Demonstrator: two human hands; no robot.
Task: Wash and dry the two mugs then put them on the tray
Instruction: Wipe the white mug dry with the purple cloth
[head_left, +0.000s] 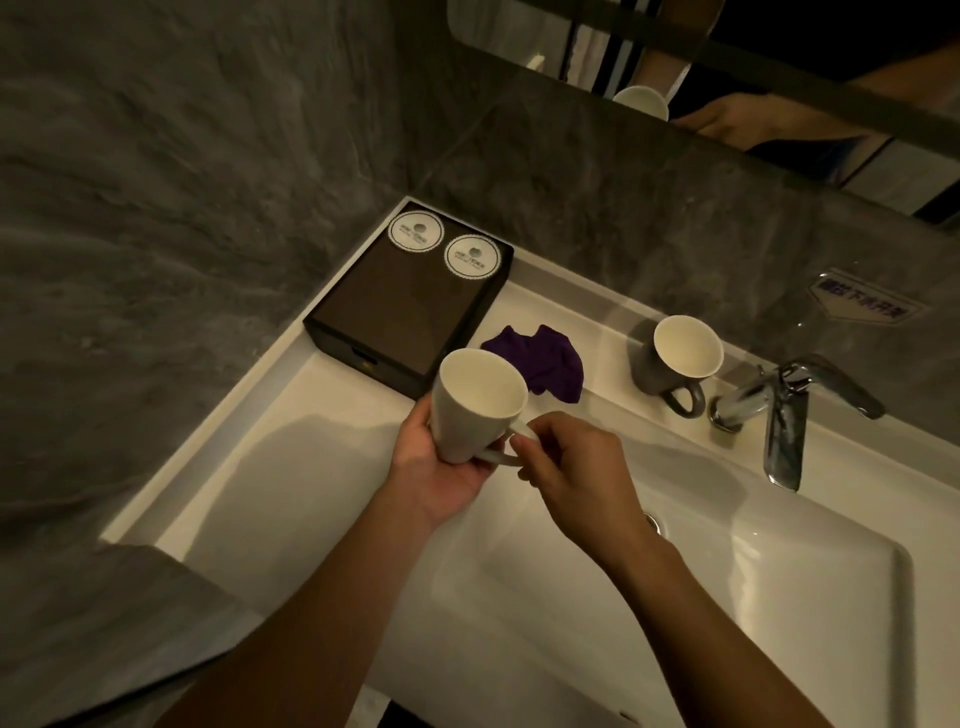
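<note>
From over the person's shoulder, in the head view, both hands meet at the middle of the scene, above the left half of the white sink (311, 467). The left hand (441, 462) cups the body of the white mug (475, 405) from below, fingers curled round its side. The right hand (566, 457) pinches the mug's handle between thumb and fingertips. The mug is tilted, its mouth facing up toward 12 o'clock.

At 2 o'clock from that mug the grey mug (680, 358) stands upright on the back ledge, white inside, its handle pointing toward 5 o'clock. The chrome faucet (779, 410) is just beside it at 3 o'clock, spout reaching out over the basin.

A crumpled purple cloth (540, 364) lies on the ledge between the two mugs, at 1 o'clock from the held one. The dark tray (395, 312) sits at 11 o'clock in the corner, against the grey stone wall, with two round white coasters (415, 232) at its far end.

A mirror (779, 78) at the top edge reflects a mug and a hand.
</note>
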